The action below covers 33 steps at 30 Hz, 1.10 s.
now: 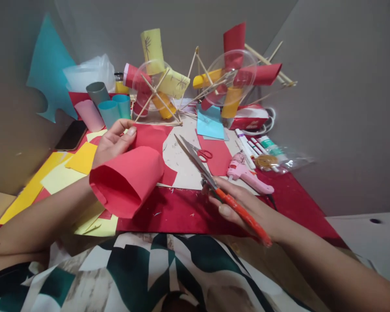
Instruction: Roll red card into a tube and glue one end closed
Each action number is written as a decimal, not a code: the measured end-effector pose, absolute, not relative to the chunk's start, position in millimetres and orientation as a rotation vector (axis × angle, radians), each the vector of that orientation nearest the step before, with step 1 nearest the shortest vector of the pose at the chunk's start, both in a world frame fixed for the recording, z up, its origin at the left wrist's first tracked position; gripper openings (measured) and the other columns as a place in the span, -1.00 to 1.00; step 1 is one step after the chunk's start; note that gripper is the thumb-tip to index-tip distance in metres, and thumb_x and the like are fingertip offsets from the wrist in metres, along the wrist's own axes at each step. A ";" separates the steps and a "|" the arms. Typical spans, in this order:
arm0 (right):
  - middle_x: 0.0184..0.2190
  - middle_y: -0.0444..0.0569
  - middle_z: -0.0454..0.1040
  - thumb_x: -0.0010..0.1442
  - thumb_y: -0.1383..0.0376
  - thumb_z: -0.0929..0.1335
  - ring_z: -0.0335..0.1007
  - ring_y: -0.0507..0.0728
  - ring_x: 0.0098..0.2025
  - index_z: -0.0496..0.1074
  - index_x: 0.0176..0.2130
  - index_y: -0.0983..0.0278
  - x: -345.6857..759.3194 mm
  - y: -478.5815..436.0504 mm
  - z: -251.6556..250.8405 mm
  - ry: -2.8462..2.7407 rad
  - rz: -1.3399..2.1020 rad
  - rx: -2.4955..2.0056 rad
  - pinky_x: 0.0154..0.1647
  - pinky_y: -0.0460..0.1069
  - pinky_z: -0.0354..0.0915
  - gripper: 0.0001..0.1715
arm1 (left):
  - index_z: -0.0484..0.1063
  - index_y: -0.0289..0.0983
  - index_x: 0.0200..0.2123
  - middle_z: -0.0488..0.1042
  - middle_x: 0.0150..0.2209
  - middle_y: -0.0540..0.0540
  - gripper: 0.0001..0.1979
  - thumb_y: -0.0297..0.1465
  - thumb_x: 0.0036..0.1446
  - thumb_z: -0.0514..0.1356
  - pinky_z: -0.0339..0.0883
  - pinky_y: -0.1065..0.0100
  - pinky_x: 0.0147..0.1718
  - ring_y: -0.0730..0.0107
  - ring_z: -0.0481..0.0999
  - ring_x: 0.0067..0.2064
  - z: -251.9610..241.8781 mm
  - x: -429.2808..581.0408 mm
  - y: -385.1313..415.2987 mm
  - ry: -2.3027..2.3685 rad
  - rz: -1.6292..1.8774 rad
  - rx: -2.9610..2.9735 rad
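Pinched between the thumb and fingers of my left hand (pixel 113 141) is a sheet of red paper (pixel 149 135) with a curved cut edge. Its near part curls into a wide open roll (pixel 143 171) over my left forearm; whether both are one piece I cannot fully tell. My right hand (pixel 237 201) is wrapped around a large pair of scissors (pixel 195 157) with orange-red handles. The blades point up and to the left, apart from the red paper, and look nearly closed. Behind them, small red-handled scissors (pixel 204 153) lie on the table.
Two wheels of paper tubes and clear discs, one left (pixel 153 89) and one right (pixel 235 78), stand on stick frames. A pink glue gun (pixel 247 173), markers (pixel 245 143), blue tubes (pixel 108 113), a phone (pixel 70 135) and yellow paper (pixel 82 158) surround the work area. Walls enclose the table.
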State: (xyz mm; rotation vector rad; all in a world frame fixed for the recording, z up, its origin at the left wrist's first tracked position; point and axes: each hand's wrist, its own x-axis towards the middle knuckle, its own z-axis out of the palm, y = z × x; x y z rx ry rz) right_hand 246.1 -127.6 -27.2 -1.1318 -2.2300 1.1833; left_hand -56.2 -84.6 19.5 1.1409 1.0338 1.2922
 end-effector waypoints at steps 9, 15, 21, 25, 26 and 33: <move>-0.46 -0.17 0.27 0.23 -0.10 0.30 0.16 0.06 -0.44 0.19 -0.32 0.18 229.6 -124.1 -18.6 -2.335 1.144 -1.213 -0.39 -0.03 0.20 -0.57 | 0.37 -0.16 -0.25 0.42 -0.51 0.11 -0.75 -0.27 0.10 0.37 0.21 0.51 -0.56 0.55 0.33 -0.55 16.5 -50.7 -95.6 0.998 1.448 1.124; -0.49 -0.16 0.29 0.23 -0.06 0.30 0.19 0.05 -0.44 0.20 -0.37 0.20 222.9 -120.4 -18.9 -2.359 0.994 -1.229 -0.39 -0.04 0.20 -0.58 | 0.30 -0.16 -0.28 0.35 -0.53 0.10 -0.77 -0.27 0.12 0.32 0.15 0.50 -0.60 0.52 0.29 -0.57 14.3 -46.3 -93.7 1.060 1.443 1.142; -0.52 -0.17 0.30 0.22 -0.02 0.32 0.19 0.03 -0.47 0.23 -0.41 0.21 218.1 -116.8 -20.8 -2.368 0.949 -1.209 -0.43 -0.07 0.17 -0.61 | 0.31 -0.16 -0.26 0.35 -0.56 0.11 -0.80 -0.31 0.15 0.31 0.20 0.50 -0.58 0.52 0.30 -0.57 8.5 -46.7 -92.3 1.007 1.435 1.108; -0.52 -0.17 0.32 0.20 0.02 0.34 0.20 0.02 -0.47 0.26 -0.42 0.22 215.0 -116.2 -19.8 -2.326 1.013 -1.203 -0.43 -0.07 0.17 -0.64 | 0.32 -0.15 -0.27 0.27 -0.61 0.14 -0.83 -0.31 0.18 0.29 0.19 0.50 -0.58 0.51 0.26 -0.60 5.9 -48.0 -91.4 1.047 1.418 1.122; -0.51 -0.16 0.33 0.20 0.02 0.34 0.20 0.02 -0.46 0.27 -0.42 0.23 214.6 -116.1 -19.8 -2.316 1.035 -1.205 -0.43 -0.07 0.17 -0.63 | 0.32 -0.14 -0.27 0.26 -0.61 0.14 -0.83 -0.31 0.18 0.29 0.18 0.49 -0.59 0.51 0.25 -0.61 5.3 -48.3 -91.1 1.052 1.416 1.126; -0.52 -0.17 0.27 0.22 0.03 0.33 0.14 0.00 -0.49 0.25 -0.43 0.23 213.3 -117.0 -22.7 -2.243 1.139 -1.172 -0.46 -0.07 0.16 -0.63 | 0.34 -0.14 -0.29 0.25 -0.59 0.12 -0.84 -0.32 0.16 0.29 0.17 0.48 -0.58 0.50 0.23 -0.59 2.3 -48.0 -90.1 1.077 1.411 1.138</move>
